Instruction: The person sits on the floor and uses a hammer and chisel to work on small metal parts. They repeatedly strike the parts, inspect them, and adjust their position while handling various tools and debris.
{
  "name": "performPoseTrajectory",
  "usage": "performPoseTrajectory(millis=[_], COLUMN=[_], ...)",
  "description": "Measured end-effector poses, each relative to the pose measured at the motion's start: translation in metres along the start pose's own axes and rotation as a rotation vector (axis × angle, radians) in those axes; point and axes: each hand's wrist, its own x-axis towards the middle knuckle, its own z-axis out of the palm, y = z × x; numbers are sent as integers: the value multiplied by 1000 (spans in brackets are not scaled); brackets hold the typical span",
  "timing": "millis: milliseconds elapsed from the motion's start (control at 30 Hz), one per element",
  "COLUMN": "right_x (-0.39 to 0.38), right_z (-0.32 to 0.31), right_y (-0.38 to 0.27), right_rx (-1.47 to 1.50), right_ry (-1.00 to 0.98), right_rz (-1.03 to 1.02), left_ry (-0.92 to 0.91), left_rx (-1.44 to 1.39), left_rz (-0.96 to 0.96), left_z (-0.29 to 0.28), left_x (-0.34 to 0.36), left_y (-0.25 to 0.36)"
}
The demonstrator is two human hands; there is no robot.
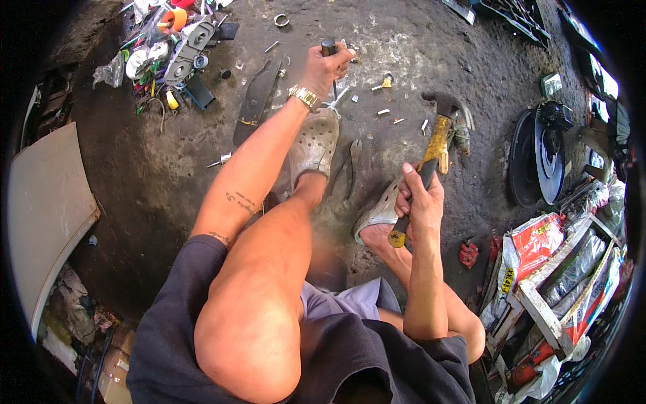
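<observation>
My left hand (326, 67) is closed around a black-handled screwdriver (328, 47). The tool stands upright, its thin shaft running down toward a small metal piece (336, 101) by the toe of my left clog (315, 145). My right hand (424, 198) grips a claw hammer (441, 131) by its yellow-and-black handle, with the head pointing away from me, to the right of the screwdriver. Between my feet lies a pair of pliers (353, 165). Several small white and metal bits, such as a short white piece (383, 112), are scattered on the ground.
A pile of plastic and metal scrap (192, 54) sits at the far left. Round dark discs (548, 155) and a wooden crate with sacks (545, 310) stand at the right. A pale curved panel (50, 215) leans at the left. A dark flat strip (256, 101) lies beside my left forearm.
</observation>
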Motion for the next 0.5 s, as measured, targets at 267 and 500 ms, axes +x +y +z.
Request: performPoseTrajectory(millis=[267, 500], right_x=[0, 1], right_z=[9, 11], right_y=[-2, -3], right_rx=[-65, -54], right_ry=[-37, -40], right_rz=[2, 5], left_ry=[3, -1], left_rx=[31, 37], left_rz=[12, 10], left_z=[2, 2], left_x=[2, 1], left_y=[-1, -1])
